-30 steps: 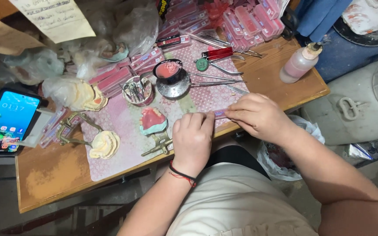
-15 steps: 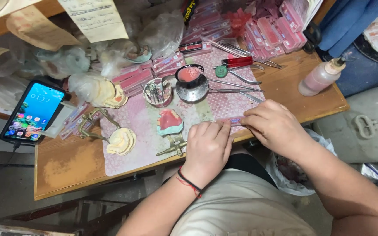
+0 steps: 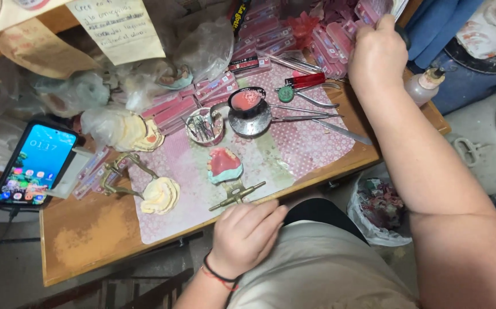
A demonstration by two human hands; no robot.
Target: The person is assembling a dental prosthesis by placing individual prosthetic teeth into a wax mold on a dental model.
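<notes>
My left hand (image 3: pixel 245 234) rests at the front edge of the wooden bench (image 3: pixel 87 237), fingers curled together with nothing visible in them. It lies just below a brass articulator piece (image 3: pixel 236 195) and a pink denture on its model (image 3: pixel 224 166). My right hand (image 3: pixel 377 54) reaches to the back right, its fingers buried among stacked pink tooth-card boxes (image 3: pixel 328 48); whether it holds one is hidden. A red and black band circles my left wrist.
A patterned mat (image 3: pixel 311 143) carries a metal bowl of pink wax (image 3: pixel 247 103), a cup of small tools (image 3: pixel 204 127), long metal instruments (image 3: pixel 308 109) and a cream plaster cast (image 3: pixel 160 194). A lit phone (image 3: pixel 35 165) lies left. A squeeze bottle (image 3: pixel 422 86) stands right; a waste bag (image 3: pixel 380 206) hangs below.
My right hand has left the bench's front edge and gone up to the pink boxes at the back. My left hand has stayed near the edge. The view has shifted closer.
</notes>
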